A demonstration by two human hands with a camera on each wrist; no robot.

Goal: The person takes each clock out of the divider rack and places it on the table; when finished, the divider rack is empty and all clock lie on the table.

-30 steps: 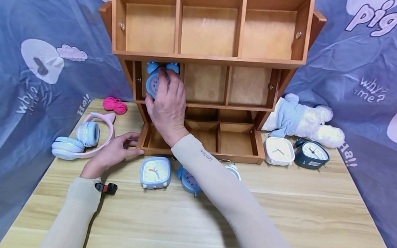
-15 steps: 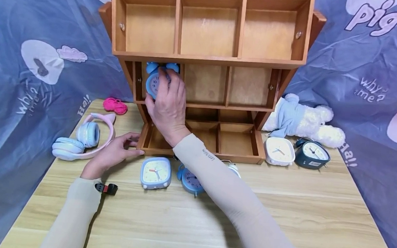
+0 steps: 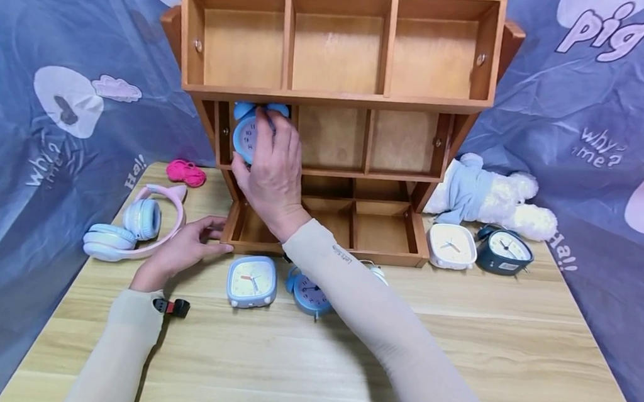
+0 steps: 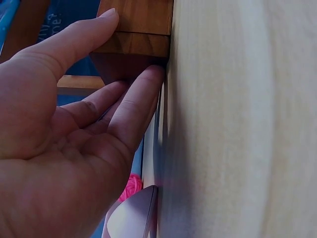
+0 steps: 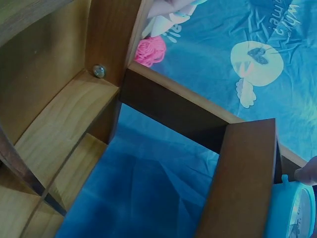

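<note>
In the head view my right hand grips a light-blue twin-bell alarm clock at the left compartment of the middle tier. Its fingers cover the right part of the dial. The right wrist view catches only the edge of this clock and one fingertip. The wooden three-tier organizer has three compartments in each tier. My left hand holds the bottom tier's front left corner. In the left wrist view, the left hand's thumb lies against one face of that corner and the fingertips touch another.
On the table stand a square blue clock, a blue bell clock, partly hidden by my right arm, a white clock and a dark-green clock. Headphones, pink yarn and a plush toy lie beside the organizer.
The blue clock in my right hand has shifted slightly left and tilted a little within its compartment. My left hand stays at the organizer's corner.
</note>
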